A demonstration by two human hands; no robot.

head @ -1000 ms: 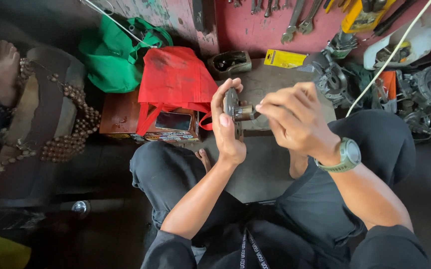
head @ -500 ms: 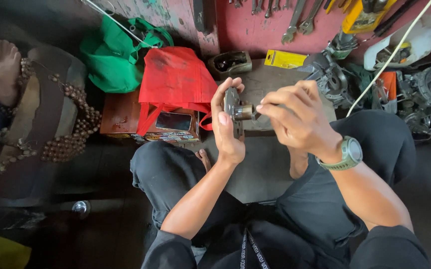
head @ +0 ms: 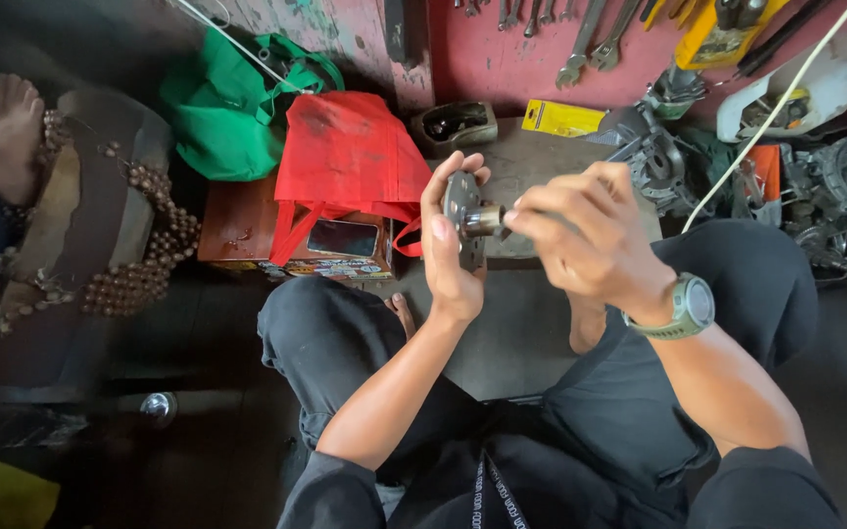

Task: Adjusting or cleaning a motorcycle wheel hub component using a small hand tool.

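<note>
Light was soft and flat where I sat, brightest on the red bag [head: 345,157] and my right hand [head: 590,240], no hard glare anywhere. The floor [head: 198,411] on my left sank into deep shadow, nearly black. My fingers [head: 541,201] looked slightly smeared. The wide lens bent the edges, and the corners went mushy.

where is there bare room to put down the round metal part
Bare grey slab between the knees, below the left hand and right hand holding the round metal part. Crowded: red cloth bag on the left, engine parts right, wrenches above.
</note>
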